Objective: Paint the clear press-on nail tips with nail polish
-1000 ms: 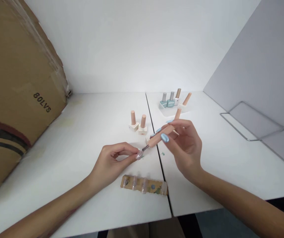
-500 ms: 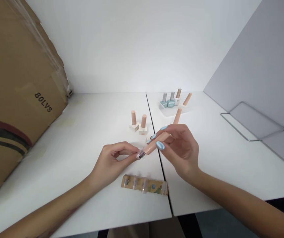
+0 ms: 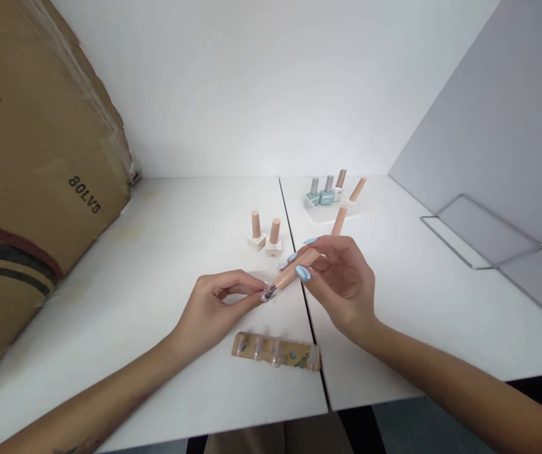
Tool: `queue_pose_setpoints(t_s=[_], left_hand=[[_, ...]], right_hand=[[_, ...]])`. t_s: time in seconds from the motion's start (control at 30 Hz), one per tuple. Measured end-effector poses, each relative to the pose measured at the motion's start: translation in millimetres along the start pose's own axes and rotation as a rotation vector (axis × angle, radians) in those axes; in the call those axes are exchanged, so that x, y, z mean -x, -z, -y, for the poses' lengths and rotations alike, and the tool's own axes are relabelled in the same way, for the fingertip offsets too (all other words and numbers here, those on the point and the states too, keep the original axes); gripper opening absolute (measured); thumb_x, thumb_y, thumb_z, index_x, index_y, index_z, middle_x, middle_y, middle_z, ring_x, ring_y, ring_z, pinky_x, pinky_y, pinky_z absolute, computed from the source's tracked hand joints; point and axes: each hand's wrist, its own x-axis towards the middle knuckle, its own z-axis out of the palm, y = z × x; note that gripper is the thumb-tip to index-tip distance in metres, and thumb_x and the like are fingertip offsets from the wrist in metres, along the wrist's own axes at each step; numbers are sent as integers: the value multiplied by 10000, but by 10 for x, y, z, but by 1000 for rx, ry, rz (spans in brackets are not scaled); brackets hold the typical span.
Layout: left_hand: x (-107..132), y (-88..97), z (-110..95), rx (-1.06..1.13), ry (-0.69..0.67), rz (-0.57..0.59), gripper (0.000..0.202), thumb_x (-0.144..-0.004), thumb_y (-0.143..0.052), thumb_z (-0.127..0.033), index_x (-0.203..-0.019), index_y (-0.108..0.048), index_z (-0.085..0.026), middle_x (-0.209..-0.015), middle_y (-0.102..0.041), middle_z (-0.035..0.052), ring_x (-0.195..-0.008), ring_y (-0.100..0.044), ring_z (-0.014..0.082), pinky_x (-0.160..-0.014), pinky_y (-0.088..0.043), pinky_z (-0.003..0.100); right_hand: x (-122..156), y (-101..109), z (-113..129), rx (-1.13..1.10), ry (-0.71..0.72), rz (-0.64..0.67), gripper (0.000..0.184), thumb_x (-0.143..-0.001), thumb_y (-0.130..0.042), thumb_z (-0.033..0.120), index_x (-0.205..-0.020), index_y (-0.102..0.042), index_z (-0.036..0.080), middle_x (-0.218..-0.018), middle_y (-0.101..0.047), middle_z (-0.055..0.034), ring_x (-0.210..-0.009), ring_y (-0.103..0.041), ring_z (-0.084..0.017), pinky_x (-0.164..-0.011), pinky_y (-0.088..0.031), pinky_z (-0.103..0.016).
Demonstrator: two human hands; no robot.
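Hands meet over a white table (image 3: 110,328), beside a cardboard box (image 3: 39,139): the left hand (image 3: 207,312) pinches a clear false nail (image 3: 267,295) while the right hand (image 3: 341,284) grips a peach-handled polish brush (image 3: 294,270), its tip against the nail. A strip of nail tips (image 3: 275,350) lies nearby; peach-capped bottles (image 3: 260,233) and blue polish bottles (image 3: 321,192) stand beyond, a wire frame (image 3: 481,233) at far right.

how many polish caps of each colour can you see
silver caps: 2
tan cap: 1
peach caps: 5, counting the brush cap in the right hand
total: 8
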Motion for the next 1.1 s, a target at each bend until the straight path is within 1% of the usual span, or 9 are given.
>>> queue_pose_setpoints(t_s=[0.17,0.37,0.57,0.63,0.77,0.83,0.97,1.03,1.1], left_hand=[[6,-4,18,-17,4,-15,17,-774,-744,-206,-761,-752,-199,-789,-786,18,-741,-734,160,-734,-607,244],[13,-2,-3,-28,-5,0,35,-788,-731,-218,-776,-759,-201,-784,-786,20,-735,-732,168,-717,-610,254],[14,-3,4,-47,-5,-16,19,-772,-741,-214,-763,-754,-202,-780,-787,21,-719,-733,169,-707,-611,257],[14,-4,2,-46,-10,-16,25,-773,-739,-213,-757,-753,-200,-775,-787,24,-718,-734,174,-706,-613,264],[18,-4,0,-36,-24,-5,40,-779,-729,-214,-751,-753,-198,-763,-783,25,-717,-733,175,-702,-614,266],[19,-3,7,-37,-24,-6,42,-780,-730,-219,-751,-753,-198,-765,-783,25,-715,-731,171,-705,-613,263],[12,-6,17,-66,-18,-19,41,-779,-737,-235,-768,-756,-200,-789,-787,32,-731,-733,177,-715,-613,272],[7,-7,11,-68,-21,-21,50,-781,-733,-237,-767,-756,-195,-785,-787,38,-732,-734,185,-710,-615,280],[4,-9,1,-61,-22,-18,54,-780,-733,-239,-763,-755,-192,-773,-786,40,-723,-735,188,-704,-617,283]], right_hand=[[-49,13,20,55,27,-120,243,-857,-631,97,-1036,-573,251,-749,-643,34,-791,-682,-127,-721,-583,-306],[10,-20,14,36,48,25,273,-846,-640,106,-1064,-575,258,-838,-660,4,-796,-673,-142,-715,-592,-340],[-34,9,21,90,51,-104,247,-868,-619,110,-1050,-561,268,-762,-648,33,-794,-697,-144,-726,-585,-331],[-32,9,30,79,81,-77,259,-872,-610,101,-1066,-559,266,-750,-648,34,-801,-700,-146,-727,-587,-330],[7,-17,17,35,96,44,300,-849,-629,80,-1089,-573,251,-850,-664,3,-849,-681,-141,-739,-587,-325],[8,-20,6,42,65,27,292,-847,-633,81,-1074,-574,255,-846,-665,7,-838,-679,-138,-744,-586,-328],[-34,8,11,94,47,-107,256,-868,-610,93,-1050,-558,265,-760,-657,32,-812,-697,-141,-729,-587,-327],[-40,18,20,111,73,-113,253,-875,-600,100,-1055,-550,271,-726,-653,39,-804,-704,-149,-734,-591,-340],[-23,17,21,91,81,-66,253,-875,-602,110,-1064,-548,268,-770,-670,22,-809,-703,-157,-743,-598,-360]])
